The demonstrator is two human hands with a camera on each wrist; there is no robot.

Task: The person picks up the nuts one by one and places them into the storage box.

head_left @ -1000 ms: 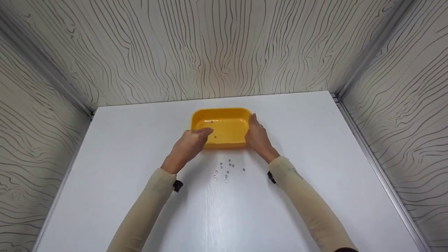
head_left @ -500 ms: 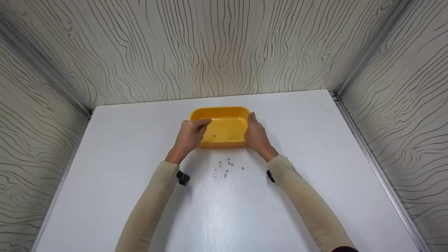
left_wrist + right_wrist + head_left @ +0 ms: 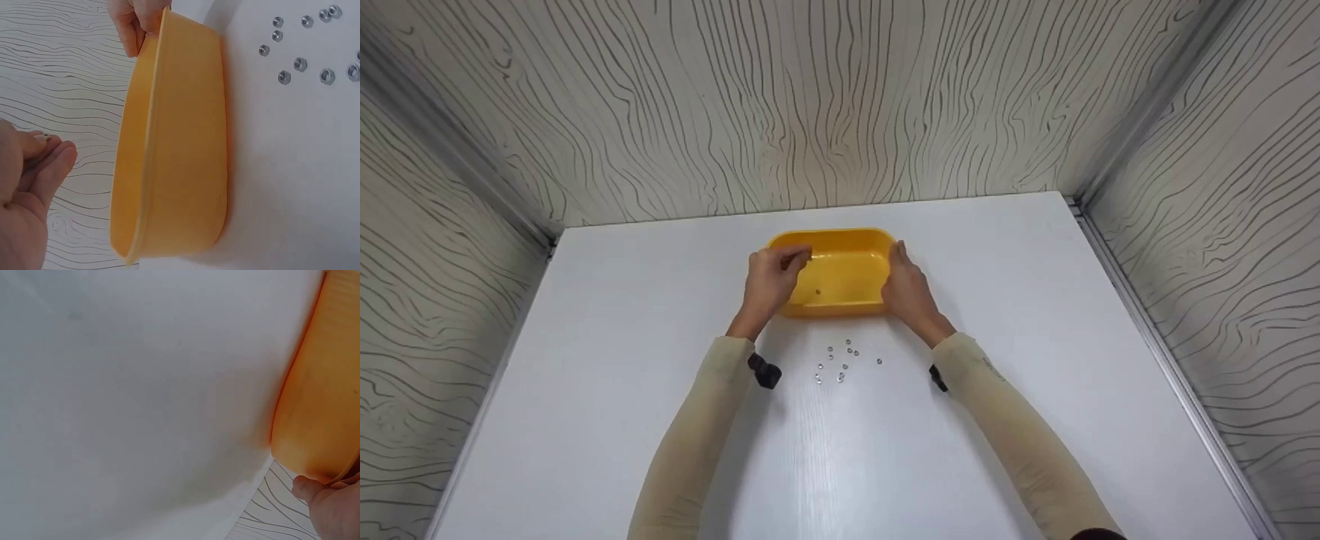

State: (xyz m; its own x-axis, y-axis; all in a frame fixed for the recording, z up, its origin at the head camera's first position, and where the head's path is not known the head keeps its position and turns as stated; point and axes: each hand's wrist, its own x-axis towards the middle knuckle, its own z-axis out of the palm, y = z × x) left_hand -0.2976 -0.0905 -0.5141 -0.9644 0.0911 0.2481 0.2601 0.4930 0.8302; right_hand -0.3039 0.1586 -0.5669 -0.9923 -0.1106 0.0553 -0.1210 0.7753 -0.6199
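A yellow plastic bin (image 3: 851,281) stands on the white table, with one small nut (image 3: 818,292) visible on its floor. My left hand (image 3: 771,281) is over the bin's left side, its thumb and fingertips pinched together. In the left wrist view a small metal nut (image 3: 46,136) just shows between those fingertips, mostly hidden. My right hand (image 3: 910,292) grips the bin's right wall, thumb and fingers on either side of the rim. Several hex nuts (image 3: 300,64) lie scattered on the table in front of the bin.
The white tabletop (image 3: 997,270) runs out on both sides of the bin. Behind it rises a wood-grain patterned wall (image 3: 825,112), and similar panels close off left and right. Dark wrist cameras (image 3: 766,372) sit at the cuffs.
My left hand has moved up and inward over the bin, its fingers closing at the spot where a second nut lay on the bin floor. My right hand stays on the rim.
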